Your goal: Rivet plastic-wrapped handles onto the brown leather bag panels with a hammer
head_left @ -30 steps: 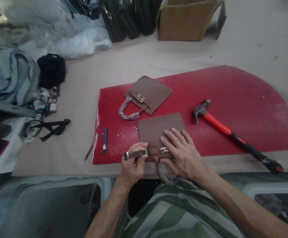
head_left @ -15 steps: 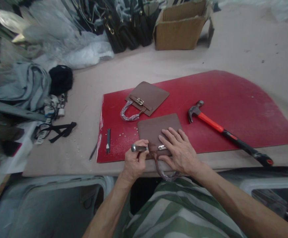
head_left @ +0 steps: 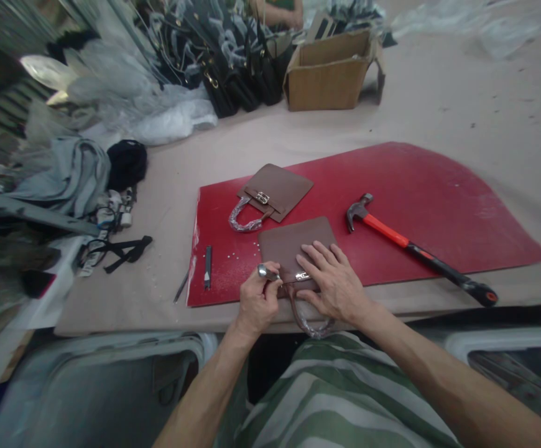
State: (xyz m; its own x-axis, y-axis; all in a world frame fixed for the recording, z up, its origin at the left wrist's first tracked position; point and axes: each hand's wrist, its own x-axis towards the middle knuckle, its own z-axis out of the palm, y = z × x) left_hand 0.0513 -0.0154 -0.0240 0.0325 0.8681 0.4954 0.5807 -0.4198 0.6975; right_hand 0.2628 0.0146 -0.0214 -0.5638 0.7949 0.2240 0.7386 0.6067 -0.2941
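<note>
My left hand [head_left: 258, 303] is closed around a short, shiny metal punch [head_left: 267, 272], beside the strap end of a brown leather bag panel [head_left: 293, 239]. The punch leans, and its working tip is hidden by my fingers. My right hand [head_left: 336, 280] lies flat on the panel with its fingers spread, next to the silver clasp [head_left: 302, 275]. A plastic-wrapped handle [head_left: 314, 330] hangs from the panel over the table edge. Behind it lies a second brown panel [head_left: 284, 186] with its own clasp and wrapped handle. Both panels rest on a red mat [head_left: 401, 186].
A claw hammer [head_left: 387, 232] lies on the mat at right. A flat metal chisel-like tool [head_left: 208, 267] is at left, near small white bits. Farther back are a cardboard box [head_left: 321, 87], black bags [head_left: 224, 87], plastic wrap [head_left: 177, 121] and another person's arm [head_left: 277, 14].
The punch has tipped from nearly level to a steeper slant in my left hand. My right hand stays on the panel. The view has shifted, bringing another person's arm in at the top.
</note>
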